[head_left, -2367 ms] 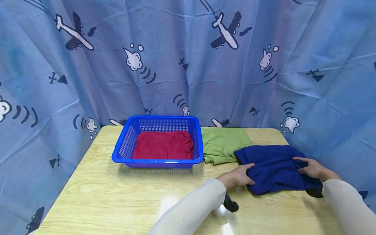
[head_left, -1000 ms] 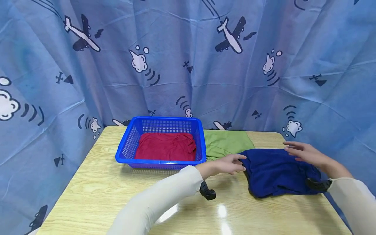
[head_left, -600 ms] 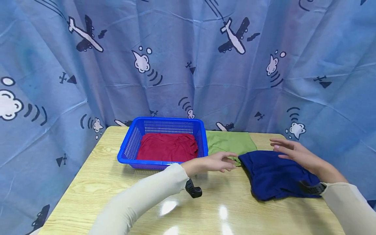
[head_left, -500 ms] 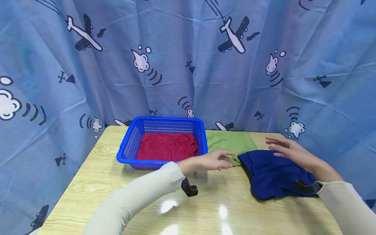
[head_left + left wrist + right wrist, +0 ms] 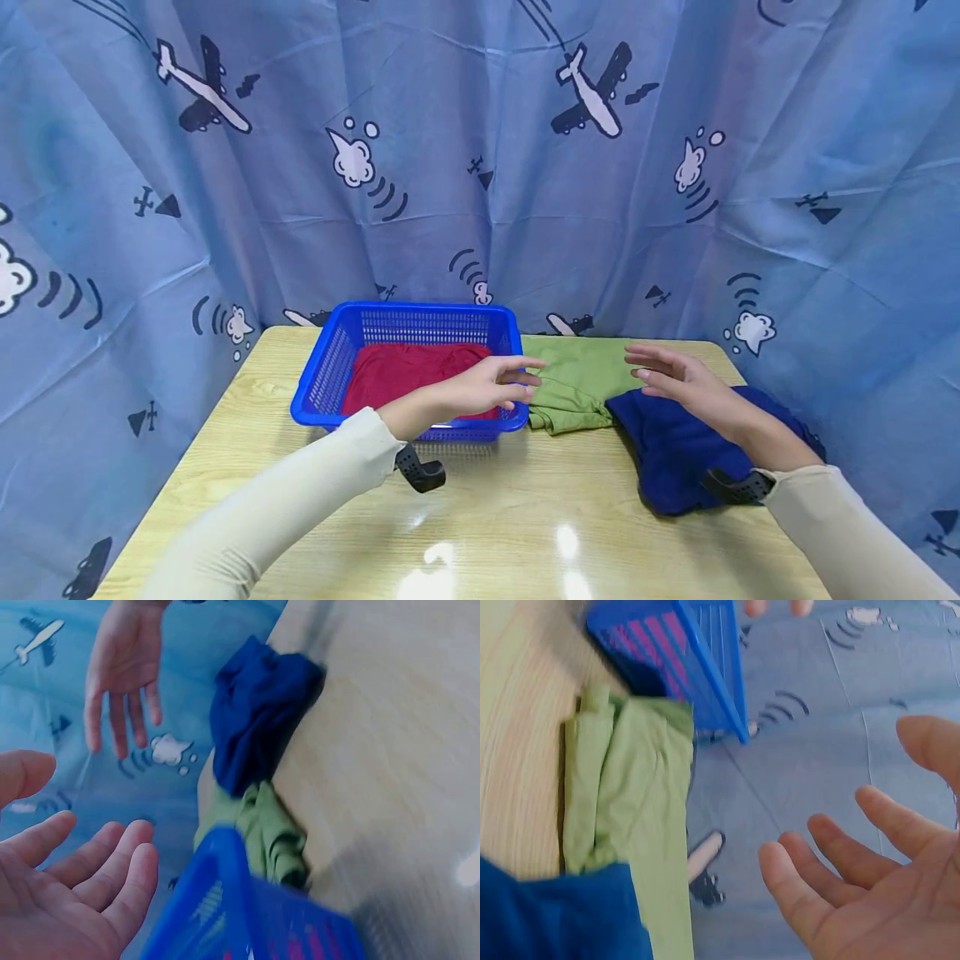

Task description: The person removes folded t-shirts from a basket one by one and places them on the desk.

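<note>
My left hand [image 5: 480,387] hovers over the right front corner of the blue plastic basket [image 5: 318,412], fingers relaxed and apart, holding nothing. Inside the basket lies a folded red cloth [image 5: 405,371], partly hidden by that hand. My right hand [image 5: 693,387] is raised above the far edge of a folded navy cloth [image 5: 667,467], its palm turned inward and fingers loosely spread with nothing in them. A folded green cloth [image 5: 577,367] lies between basket and navy cloth; the navy cloth's corner overlaps it. The right wrist view shows the green cloth [image 5: 645,772] beside the basket [image 5: 712,682].
Everything rests on a light wooden table [image 5: 525,517]. A blue curtain [image 5: 450,167] printed with airplanes hangs behind the table and along both sides. Black straps with a small device [image 5: 423,471] sit at the wrists.
Both hands have let go of the navy cloth and lifted. The left has travelled left to the basket's corner, and the right has moved left over the navy cloth's far edge.
</note>
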Motion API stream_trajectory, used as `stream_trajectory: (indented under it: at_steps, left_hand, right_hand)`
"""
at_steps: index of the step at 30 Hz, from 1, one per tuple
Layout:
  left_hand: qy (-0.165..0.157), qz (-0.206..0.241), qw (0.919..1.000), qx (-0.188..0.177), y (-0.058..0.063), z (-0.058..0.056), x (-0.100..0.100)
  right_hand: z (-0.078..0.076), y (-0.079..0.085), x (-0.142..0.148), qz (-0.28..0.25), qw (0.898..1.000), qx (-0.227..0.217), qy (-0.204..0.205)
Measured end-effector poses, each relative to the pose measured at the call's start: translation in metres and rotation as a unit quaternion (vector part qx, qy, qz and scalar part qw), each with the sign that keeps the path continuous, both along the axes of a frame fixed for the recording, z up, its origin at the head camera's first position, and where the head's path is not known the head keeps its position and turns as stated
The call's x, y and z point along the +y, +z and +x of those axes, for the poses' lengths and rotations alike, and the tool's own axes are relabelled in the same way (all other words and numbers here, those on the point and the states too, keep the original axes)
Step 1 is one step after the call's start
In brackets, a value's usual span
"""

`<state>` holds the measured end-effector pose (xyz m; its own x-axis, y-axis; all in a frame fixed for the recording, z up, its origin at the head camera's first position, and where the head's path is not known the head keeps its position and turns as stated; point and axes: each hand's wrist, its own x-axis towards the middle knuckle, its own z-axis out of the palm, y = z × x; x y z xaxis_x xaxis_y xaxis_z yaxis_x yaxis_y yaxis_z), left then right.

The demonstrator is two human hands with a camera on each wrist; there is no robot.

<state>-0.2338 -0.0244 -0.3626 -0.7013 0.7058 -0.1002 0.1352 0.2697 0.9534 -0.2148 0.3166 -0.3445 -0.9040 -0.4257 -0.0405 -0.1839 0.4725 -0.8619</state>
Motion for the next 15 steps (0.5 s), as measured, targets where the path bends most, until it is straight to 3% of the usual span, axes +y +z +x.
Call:
stream_trajectory:
  at_steps: [7, 15]
  left_hand:
    - [0.053, 0.005, 0.9985, -0.013, 0.001, -0.007, -0.043]
    - [0.087, -0.009, 0.9961, -0.012, 0.006, -0.017, -0.079]
  right_hand:
    - [-0.005, -0.007, -0.038, -0.044, 0.999, -0.007, 0.021]
    - [-0.020, -0.009, -0.075, -0.067, 0.997, -0.021, 0.033]
